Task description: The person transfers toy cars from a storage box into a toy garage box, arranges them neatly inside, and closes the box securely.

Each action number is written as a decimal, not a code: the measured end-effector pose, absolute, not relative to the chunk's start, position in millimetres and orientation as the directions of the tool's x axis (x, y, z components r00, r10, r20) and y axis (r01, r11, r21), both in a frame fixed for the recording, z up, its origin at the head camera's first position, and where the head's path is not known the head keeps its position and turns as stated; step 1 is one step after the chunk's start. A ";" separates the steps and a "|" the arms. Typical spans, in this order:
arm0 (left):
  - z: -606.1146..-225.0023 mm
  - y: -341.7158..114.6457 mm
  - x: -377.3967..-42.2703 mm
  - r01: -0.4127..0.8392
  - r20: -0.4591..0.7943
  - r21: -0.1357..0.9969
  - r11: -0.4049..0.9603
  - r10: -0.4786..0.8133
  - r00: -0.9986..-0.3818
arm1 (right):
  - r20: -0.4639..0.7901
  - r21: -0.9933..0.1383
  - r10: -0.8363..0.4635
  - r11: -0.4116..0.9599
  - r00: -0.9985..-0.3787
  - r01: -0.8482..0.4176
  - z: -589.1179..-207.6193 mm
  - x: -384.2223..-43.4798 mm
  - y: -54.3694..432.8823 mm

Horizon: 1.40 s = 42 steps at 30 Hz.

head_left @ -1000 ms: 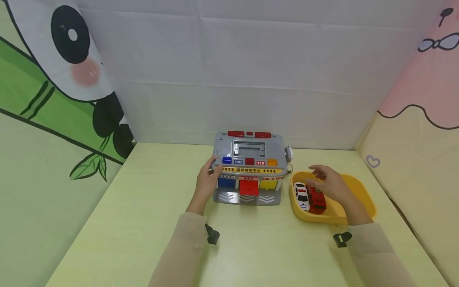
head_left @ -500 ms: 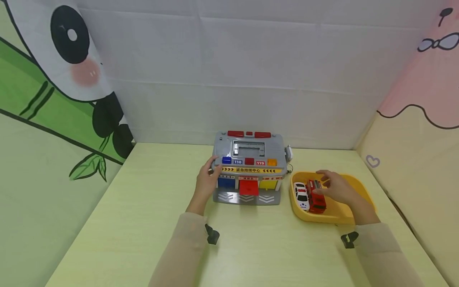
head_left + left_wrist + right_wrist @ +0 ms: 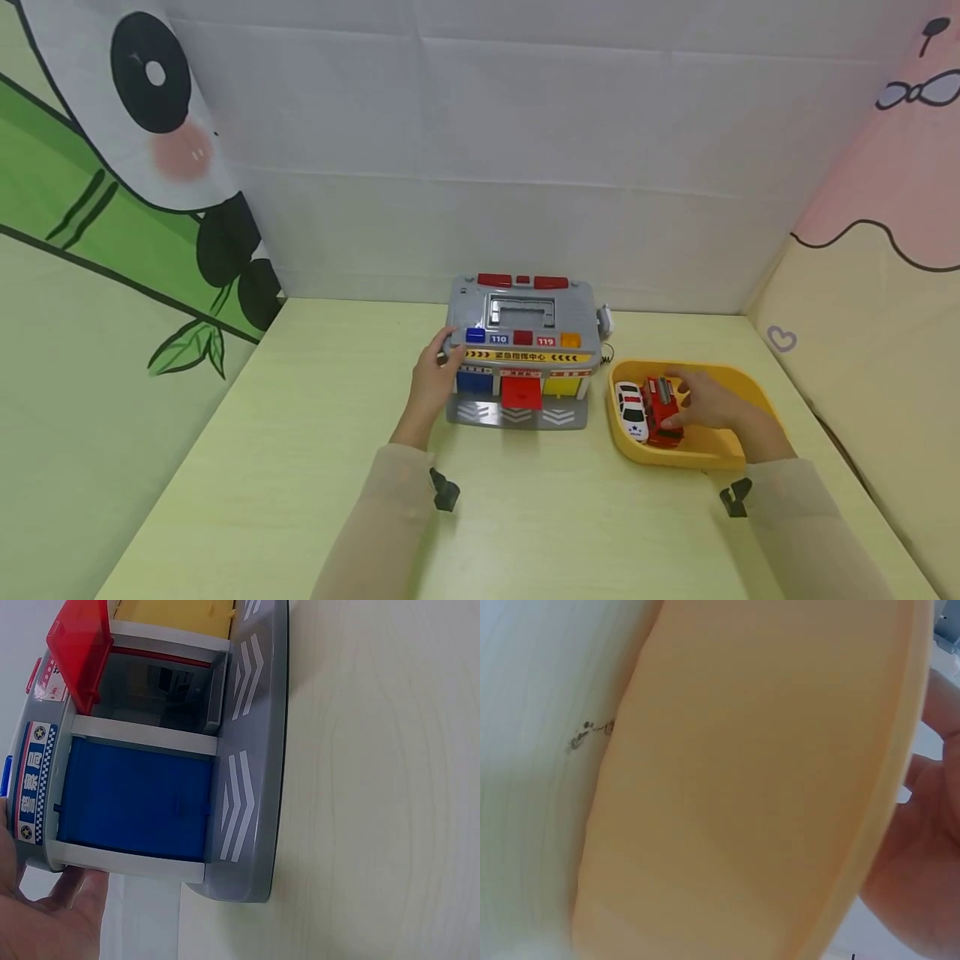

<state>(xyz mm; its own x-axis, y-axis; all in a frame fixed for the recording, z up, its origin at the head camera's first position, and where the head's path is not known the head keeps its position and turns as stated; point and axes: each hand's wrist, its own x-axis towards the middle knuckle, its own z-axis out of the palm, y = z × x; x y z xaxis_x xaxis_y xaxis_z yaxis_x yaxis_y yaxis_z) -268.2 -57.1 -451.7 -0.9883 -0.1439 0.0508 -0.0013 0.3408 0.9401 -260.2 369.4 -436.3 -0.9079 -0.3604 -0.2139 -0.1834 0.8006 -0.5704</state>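
Head view: the left hand (image 3: 431, 379) grips the left end of a grey plastic toy emergency station (image 3: 525, 354). The right hand (image 3: 712, 400) is inside a yellow oblong plastic tray (image 3: 660, 456), thumb and fingers bent at a red plastic toy fire truck (image 3: 657, 404); whether they have closed firmly, I cannot tell. Just left of the truck lies a white toy police car (image 3: 632, 408). With these 2 vehicles so close, fingers working between them could drag the car along, and a low lift could catch the tray's rim. Left of the right hand, a black coiled cord (image 3: 607, 354) could snag a passing load. A white cloth backdrop (image 3: 465, 200) stands close beyond the left hand; the tabletop (image 3: 555, 517) gives broad room nearer the person.

Left wrist view: beyond the gripping hand, past a blue door (image 3: 139, 799), a red flap door (image 3: 79, 652) juts from its uncovered doorway; a careless knock could bend it.

Right wrist view: the tray's wall hides the truck and fingertips. A wrist leaning on that rim could tip the tray.
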 end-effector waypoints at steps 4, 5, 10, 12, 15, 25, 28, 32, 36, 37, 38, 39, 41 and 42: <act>-451.2 -57.7 -268.0 0.007 0.055 0.942 0.335 -0.134 -0.989 | -0.235 -0.581 -0.380 0.793 -0.894 -0.184 -438.1 -263.1 371.9; -450.9 -57.8 -267.7 0.009 0.057 0.942 0.336 -0.132 -0.990 | -0.241 -0.583 -0.388 0.791 -0.890 -0.186 -438.7 -264.1 372.6; -450.2 -57.9 -266.9 0.019 0.066 0.943 0.331 -0.132 -0.989 | -0.291 -0.589 -0.409 0.789 -0.865 -0.176 -441.3 -269.9 375.5; -450.5 -57.8 -266.9 0.022 0.069 0.945 0.327 -0.132 -0.989 | -0.303 -0.588 -0.421 0.789 -0.855 -0.180 -441.9 -271.2 376.3; -450.7 -57.9 -267.5 0.026 0.071 0.946 0.325 -0.128 -0.989 | -0.323 -0.604 -0.430 0.779 -0.843 -0.166 -442.7 -272.3 376.6; -451.7 -58.1 -268.5 0.032 0.077 0.946 0.324 -0.127 -0.989 | -0.428 -0.776 -0.445 0.627 -0.786 0.068 -455.7 -275.6 381.1; -451.6 -57.9 -268.4 0.031 0.077 0.945 0.325 -0.131 -0.988 | -0.410 -0.819 -0.458 0.565 -0.789 0.098 -462.0 -275.0 383.1; -451.2 -58.1 -268.7 0.036 0.083 0.946 0.322 -0.132 -0.988 | -0.383 -0.861 -0.458 0.492 -0.802 0.130 -467.8 -273.8 384.8; -452.1 -58.2 -269.6 0.041 0.087 0.946 0.321 -0.130 -0.988 | -0.362 -0.887 -0.461 0.437 -0.811 0.148 -469.6 -271.4 385.2; -452.3 -58.2 -269.7 0.038 0.084 0.946 0.321 -0.133 -0.988 | -0.357 -0.890 -0.459 0.431 -0.814 0.147 -469.3 -270.6 385.0; -452.5 -58.2 -269.9 0.034 0.081 0.946 0.322 -0.134 -0.988 | -0.350 -0.893 -0.460 0.426 -0.816 0.143 -469.0 -269.7 384.6; -452.8 -58.2 -270.1 0.031 0.078 0.946 0.322 -0.134 -0.988 | -0.344 -0.896 -0.460 0.421 -0.819 0.139 -468.5 -268.8 384.2; -453.1 -58.2 -270.2 0.024 0.071 0.945 0.325 -0.136 -0.988 | -0.330 -0.899 -0.457 0.420 -0.826 0.127 -467.9 -267.1 383.5; -453.2 -58.1 -270.1 0.019 0.067 0.945 0.326 -0.136 -0.988 | -0.323 -0.897 -0.454 0.427 -0.830 0.116 -468.0 -266.4 383.6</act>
<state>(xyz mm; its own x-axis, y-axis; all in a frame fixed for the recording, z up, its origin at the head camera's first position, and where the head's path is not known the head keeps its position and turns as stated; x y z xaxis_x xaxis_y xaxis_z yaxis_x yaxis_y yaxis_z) -270.1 -58.1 -453.2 -0.9884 -0.1365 0.0667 0.0188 0.3257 0.9453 -266.4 383.6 -468.0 -0.8305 -0.4536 -0.3234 0.1162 0.4268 -0.8969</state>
